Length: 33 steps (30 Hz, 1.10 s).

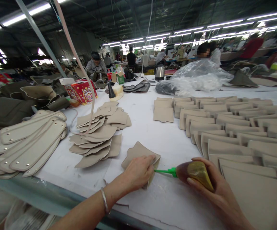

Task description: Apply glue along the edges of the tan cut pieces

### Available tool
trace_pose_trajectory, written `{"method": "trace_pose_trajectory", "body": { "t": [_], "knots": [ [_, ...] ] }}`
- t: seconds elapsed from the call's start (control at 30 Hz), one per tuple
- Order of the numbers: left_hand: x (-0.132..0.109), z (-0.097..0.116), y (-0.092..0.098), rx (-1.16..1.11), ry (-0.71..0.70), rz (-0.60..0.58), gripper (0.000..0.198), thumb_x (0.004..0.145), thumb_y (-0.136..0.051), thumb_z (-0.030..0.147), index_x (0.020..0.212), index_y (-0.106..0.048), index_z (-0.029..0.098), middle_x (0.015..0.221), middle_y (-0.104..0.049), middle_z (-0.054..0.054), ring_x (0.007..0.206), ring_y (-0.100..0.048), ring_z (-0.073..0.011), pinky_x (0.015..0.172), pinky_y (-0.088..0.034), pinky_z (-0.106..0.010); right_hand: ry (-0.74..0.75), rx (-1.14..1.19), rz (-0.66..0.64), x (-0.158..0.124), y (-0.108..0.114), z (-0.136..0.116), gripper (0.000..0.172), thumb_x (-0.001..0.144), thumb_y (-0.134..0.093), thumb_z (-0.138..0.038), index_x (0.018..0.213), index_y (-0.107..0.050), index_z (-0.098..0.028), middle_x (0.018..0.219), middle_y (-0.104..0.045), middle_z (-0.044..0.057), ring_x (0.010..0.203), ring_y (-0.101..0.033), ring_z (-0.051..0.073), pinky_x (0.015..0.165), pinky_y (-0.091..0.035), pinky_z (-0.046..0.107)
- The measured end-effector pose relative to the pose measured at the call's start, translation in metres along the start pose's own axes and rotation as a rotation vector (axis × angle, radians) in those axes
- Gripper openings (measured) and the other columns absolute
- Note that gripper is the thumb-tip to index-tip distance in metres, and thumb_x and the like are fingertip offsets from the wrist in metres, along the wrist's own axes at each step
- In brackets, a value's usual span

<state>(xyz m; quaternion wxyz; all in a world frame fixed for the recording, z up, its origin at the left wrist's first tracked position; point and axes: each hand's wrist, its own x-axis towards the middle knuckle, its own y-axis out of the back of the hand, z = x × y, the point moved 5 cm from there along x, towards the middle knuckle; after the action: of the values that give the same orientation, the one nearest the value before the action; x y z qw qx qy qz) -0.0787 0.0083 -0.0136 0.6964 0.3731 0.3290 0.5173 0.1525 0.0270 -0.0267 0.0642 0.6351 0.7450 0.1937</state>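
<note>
My left hand (139, 172), with a bracelet on its wrist, is closed on a beige leather piece (138, 150) lying on the white table cover. Its fingertips are near the piece's right edge. My right hand (215, 182) is wrapped round a brown glue bottle (196, 174) tilted on its side. The bottle's thin green nozzle (167, 171) points left and reaches the right edge of the piece, beside my left fingers. Left of my hands lies a loose pile of similar beige pieces (97, 140). Overlapping rows of folded beige pieces (236, 150) spread over the right side.
Long beige straps with metal studs (37, 147) are stacked at the left. Behind stand a red patterned box (80, 91), a kettle (159, 73) and a clear plastic bag (196, 80). A pink hose (78, 57) hangs down at the left. Several people are farther back.
</note>
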Motion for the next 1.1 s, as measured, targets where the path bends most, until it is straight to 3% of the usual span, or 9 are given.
{"method": "trace_pose_trajectory", "body": {
  "t": [0.13,0.27,0.43,0.6,0.9,1.1],
  "knots": [
    [0.000,-0.001,0.000,-0.006,-0.001,0.009,0.040,0.092,-0.037,0.018,0.128,-0.053,0.019,0.132,-0.059,-0.008,0.120,-0.056,-0.0248,0.104,-0.043,-0.040,0.011,0.028,-0.055,-0.007,-0.006,-0.001,0.048,0.079,-0.069,-0.052,0.119,-0.052,-0.029,0.110,-0.060,0.001,0.093,-0.061,0.023,0.081,-0.047,0.027],
    [0.000,-0.001,-0.001,0.016,0.018,-0.009,0.040,0.092,-0.036,0.019,0.128,-0.053,0.019,0.128,-0.061,-0.008,0.115,-0.059,-0.0260,0.100,-0.046,-0.042,0.028,-0.022,-0.019,-0.005,-0.001,0.006,0.050,0.079,-0.070,-0.051,0.120,-0.051,-0.030,0.104,-0.061,0.000,0.085,-0.062,0.021,0.078,-0.050,0.026],
    [0.001,0.000,0.000,0.012,0.010,-0.007,0.039,0.092,-0.036,0.020,0.127,-0.053,0.019,0.128,-0.061,-0.008,0.117,-0.058,-0.0257,0.102,-0.044,-0.041,0.042,-0.048,-0.047,-0.005,0.000,0.001,0.047,0.081,-0.068,-0.051,0.119,-0.051,-0.031,0.114,-0.059,0.000,0.098,-0.060,0.023,0.085,-0.047,0.026],
    [0.001,0.000,0.000,0.019,0.028,-0.017,0.040,0.092,-0.035,0.021,0.128,-0.053,0.020,0.123,-0.063,-0.008,0.111,-0.060,-0.0262,0.098,-0.046,-0.040,0.048,-0.059,0.018,0.001,0.002,-0.001,0.049,0.079,-0.069,-0.052,0.118,-0.051,-0.029,0.101,-0.061,0.001,0.084,-0.062,0.023,0.077,-0.050,0.030],
    [0.004,-0.003,-0.001,-0.020,0.034,-0.027,0.040,0.092,-0.035,0.022,0.126,-0.056,0.023,0.119,-0.066,-0.007,0.108,-0.061,-0.0244,0.096,-0.046,-0.036,0.109,-0.141,0.156,0.017,0.009,-0.001,0.051,0.080,-0.068,-0.054,0.121,-0.049,-0.029,0.110,-0.055,0.004,0.094,-0.057,0.026,0.081,-0.046,0.039],
    [0.006,-0.003,0.000,-0.039,0.013,-0.016,0.043,0.088,-0.037,0.017,0.126,-0.058,0.021,0.121,-0.065,-0.007,0.110,-0.061,-0.0243,0.098,-0.046,-0.037,0.183,-0.166,0.085,0.010,0.006,-0.006,0.045,0.085,-0.066,-0.049,0.122,-0.047,-0.030,0.109,-0.056,0.003,0.090,-0.059,0.023,0.078,-0.048,0.033]
  ]
}}
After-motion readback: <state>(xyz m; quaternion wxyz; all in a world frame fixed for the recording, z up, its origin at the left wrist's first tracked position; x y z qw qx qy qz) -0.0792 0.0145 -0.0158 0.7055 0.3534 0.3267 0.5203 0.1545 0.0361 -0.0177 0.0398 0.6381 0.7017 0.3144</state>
